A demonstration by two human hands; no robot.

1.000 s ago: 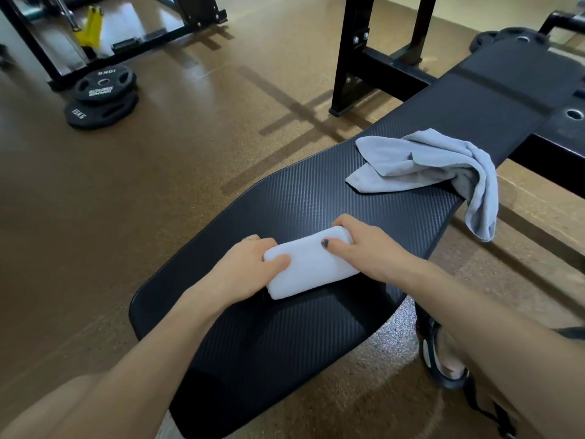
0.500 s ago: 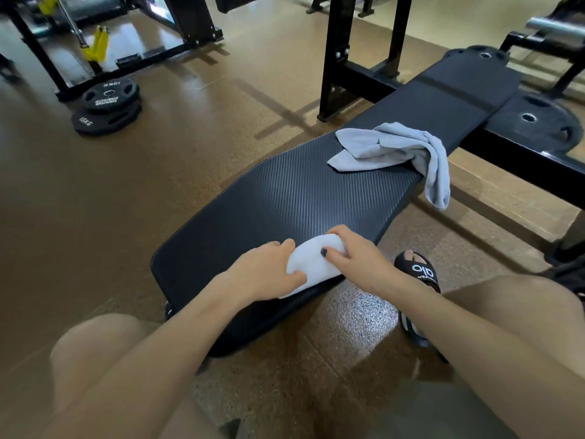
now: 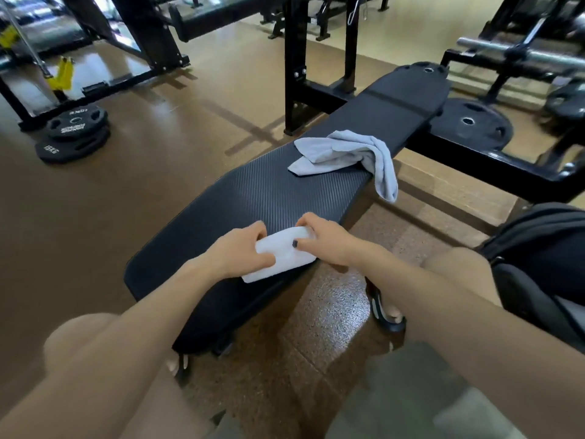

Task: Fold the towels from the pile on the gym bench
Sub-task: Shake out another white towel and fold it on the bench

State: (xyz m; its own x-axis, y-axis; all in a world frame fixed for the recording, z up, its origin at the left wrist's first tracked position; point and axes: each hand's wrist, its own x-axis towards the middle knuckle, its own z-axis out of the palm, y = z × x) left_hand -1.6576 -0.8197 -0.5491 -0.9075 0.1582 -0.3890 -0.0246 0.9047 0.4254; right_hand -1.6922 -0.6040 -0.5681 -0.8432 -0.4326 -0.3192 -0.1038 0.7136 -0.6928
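- The black bench [image 3: 272, 198] is the big thing here, running from near-left to far-right, ribbed pad on top; its near end is partly hidden behind the forearms.
- Grey towel [image 3: 342, 150] sits crumpled halfway up the bench, one end drooping over the right edge.
- White towel [image 3: 285, 255] is folded into a small thick rectangle at the near right edge of the bench, long axis running near-left to far-right.
- Left hand [image 3: 235, 253] grips its near-left end, thumb on top, fingers curled over the far side.
- Right hand [image 3: 323, 240] grips the far-right end, thumb on top; fingertips are hidden behind the towel.
- Weight plates [image 3: 74, 133] are stacked on the floor, far left.
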